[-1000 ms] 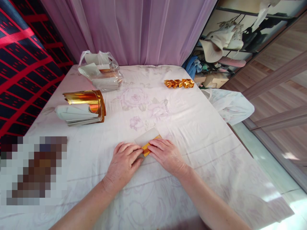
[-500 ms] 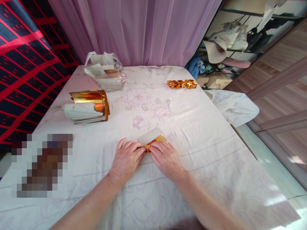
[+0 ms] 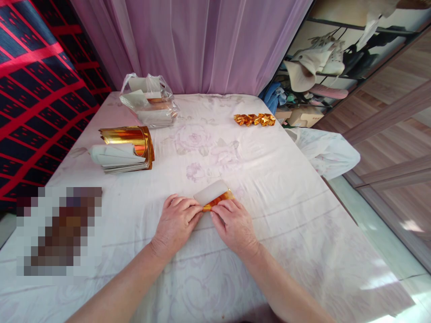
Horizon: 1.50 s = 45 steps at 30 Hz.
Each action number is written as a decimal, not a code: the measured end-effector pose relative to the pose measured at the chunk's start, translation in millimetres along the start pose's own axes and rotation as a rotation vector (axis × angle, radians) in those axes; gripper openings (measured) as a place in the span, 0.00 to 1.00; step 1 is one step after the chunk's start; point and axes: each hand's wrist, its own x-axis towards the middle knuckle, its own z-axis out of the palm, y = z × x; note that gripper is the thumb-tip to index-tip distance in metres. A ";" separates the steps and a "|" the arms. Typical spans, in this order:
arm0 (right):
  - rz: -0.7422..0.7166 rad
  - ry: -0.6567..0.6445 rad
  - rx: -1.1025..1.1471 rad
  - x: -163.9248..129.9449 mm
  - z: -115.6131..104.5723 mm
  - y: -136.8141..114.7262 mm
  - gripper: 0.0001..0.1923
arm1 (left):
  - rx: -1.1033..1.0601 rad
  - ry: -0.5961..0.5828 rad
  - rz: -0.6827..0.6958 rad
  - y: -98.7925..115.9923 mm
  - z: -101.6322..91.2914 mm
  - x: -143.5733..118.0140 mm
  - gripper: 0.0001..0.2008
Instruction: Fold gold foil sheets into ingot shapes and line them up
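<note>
Compared with a second ago the two hands have slid closer together over the little foil sheet [image 3: 214, 196] in the lower middle of the frame; back then a fair bit of orange-gold poked out between the fingers, now only a thin gold strip shows along the near edge, with the white backing folded up and over it; so my read is the fold got tightened and the crease is being pressed flat, not a new fold started.

The left hand [image 3: 175, 222] lies palm down with fingertips pinched on the left end of the sheet; the right hand [image 3: 234, 223] does the same on the right end; both are closed down on it, fingertips nearly touching each other.

Materials: the sheet is shiny metallic gold on one side, matte white on the other, thin and crisp enough to hold a sharp edge; it lies on a soft white tablecloth [image 3: 269, 179] with a faint rose print and a few wrinkles.

Left of centre sits a stack of foil sheets [image 3: 123, 150], the top ones curling into a glossy gold roll; above that a crinkly clear plastic bag [image 3: 148, 101] with more sheets inside; upper right of the cloth, a row of crumpled gold folded pieces [image 3: 254, 119]; behind everything a sheer lilac curtain [image 3: 202, 40].
</note>
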 end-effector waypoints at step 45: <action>0.101 -0.020 0.054 4.5 6.9 6.3 0.06 | 0.309 -0.059 0.140 12.2 -6.3 -8.8 0.17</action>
